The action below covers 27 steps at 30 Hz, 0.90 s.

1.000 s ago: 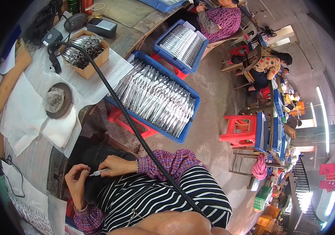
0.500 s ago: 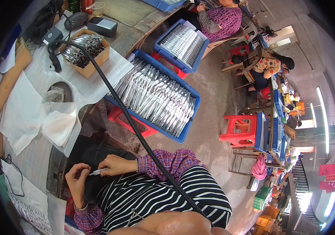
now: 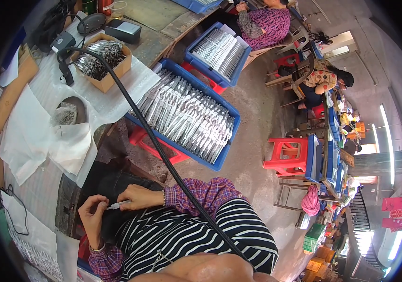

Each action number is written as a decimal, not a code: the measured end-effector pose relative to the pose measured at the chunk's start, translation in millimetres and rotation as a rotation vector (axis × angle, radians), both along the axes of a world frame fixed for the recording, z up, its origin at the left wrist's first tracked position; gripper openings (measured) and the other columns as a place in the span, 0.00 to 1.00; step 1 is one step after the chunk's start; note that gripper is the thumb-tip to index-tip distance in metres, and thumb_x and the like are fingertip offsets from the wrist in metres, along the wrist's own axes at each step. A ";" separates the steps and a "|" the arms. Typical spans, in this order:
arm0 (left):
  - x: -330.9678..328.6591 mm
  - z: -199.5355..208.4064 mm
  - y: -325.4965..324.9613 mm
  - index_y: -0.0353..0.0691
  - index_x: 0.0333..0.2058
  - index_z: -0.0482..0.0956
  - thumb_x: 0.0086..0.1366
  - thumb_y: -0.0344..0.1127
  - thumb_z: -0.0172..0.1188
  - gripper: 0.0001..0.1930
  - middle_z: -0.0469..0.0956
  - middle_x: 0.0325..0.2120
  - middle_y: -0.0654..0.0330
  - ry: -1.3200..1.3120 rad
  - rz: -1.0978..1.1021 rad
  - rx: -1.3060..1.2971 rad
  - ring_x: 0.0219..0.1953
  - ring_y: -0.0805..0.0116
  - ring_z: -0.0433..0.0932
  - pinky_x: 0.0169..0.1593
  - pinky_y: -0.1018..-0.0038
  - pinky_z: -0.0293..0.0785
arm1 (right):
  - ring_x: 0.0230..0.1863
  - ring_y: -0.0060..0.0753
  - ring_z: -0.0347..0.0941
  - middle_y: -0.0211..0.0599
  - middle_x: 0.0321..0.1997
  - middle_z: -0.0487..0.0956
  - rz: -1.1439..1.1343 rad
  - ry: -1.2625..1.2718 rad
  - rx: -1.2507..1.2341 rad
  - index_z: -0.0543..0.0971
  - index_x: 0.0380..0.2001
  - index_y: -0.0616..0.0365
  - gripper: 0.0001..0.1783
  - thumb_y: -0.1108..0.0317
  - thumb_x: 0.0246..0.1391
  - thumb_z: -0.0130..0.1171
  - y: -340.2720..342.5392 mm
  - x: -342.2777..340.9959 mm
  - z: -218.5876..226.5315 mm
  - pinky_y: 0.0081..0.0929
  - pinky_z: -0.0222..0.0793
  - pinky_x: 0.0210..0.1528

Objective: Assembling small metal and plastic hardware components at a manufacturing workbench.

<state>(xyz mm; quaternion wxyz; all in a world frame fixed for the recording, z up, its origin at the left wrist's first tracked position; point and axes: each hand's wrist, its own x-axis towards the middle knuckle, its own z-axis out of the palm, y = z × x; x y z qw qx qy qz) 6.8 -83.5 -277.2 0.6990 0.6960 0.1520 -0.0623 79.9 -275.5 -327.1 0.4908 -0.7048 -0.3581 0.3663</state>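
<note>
Metal piece (image 3: 117,204), small and thin, pinched between left hand (image 3: 93,218) and right hand (image 3: 137,197) over the lap; risk: slips from fingertips, drops to floor, or snags black hose (image 3: 163,155) just beside right wrist.

An open brown cardboard box (image 3: 101,63) stands on the bench ahead of me, heaped with small metal parts. Beyond it lies a flat black-and-grey case (image 3: 123,31). Far to my right, red signs (image 3: 392,211) hang by a pillar, and green cartons (image 3: 314,238) sit stacked on the floor.
</note>
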 end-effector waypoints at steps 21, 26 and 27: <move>-1.1 -3.7 -0.7 0.31 0.33 0.78 0.57 0.20 0.56 0.05 0.78 0.27 0.62 0.004 0.027 -0.037 0.31 0.78 0.76 0.36 0.83 0.71 | 0.26 0.40 0.77 0.42 0.23 0.80 0.007 0.045 -0.014 0.80 0.33 0.62 0.13 0.64 0.48 0.59 0.0 2.3 2.0 0.33 0.70 0.31; -2.4 -6.3 -1.4 0.32 0.33 0.77 0.58 0.21 0.56 0.04 0.77 0.27 0.63 0.013 0.023 -0.025 0.30 0.79 0.74 0.36 0.83 0.69 | 0.25 0.39 0.77 0.41 0.23 0.80 0.000 0.050 -0.001 0.80 0.33 0.62 0.13 0.64 0.48 0.59 0.3 1.7 -1.2 0.33 0.69 0.30; -2.4 -6.7 -1.3 0.32 0.33 0.77 0.58 0.22 0.56 0.04 0.77 0.27 0.63 0.013 0.022 -0.024 0.30 0.79 0.75 0.36 0.83 0.70 | 0.25 0.39 0.77 0.41 0.23 0.80 0.000 0.050 -0.001 0.80 0.33 0.62 0.13 0.64 0.48 0.59 0.2 1.6 -1.0 0.33 0.69 0.30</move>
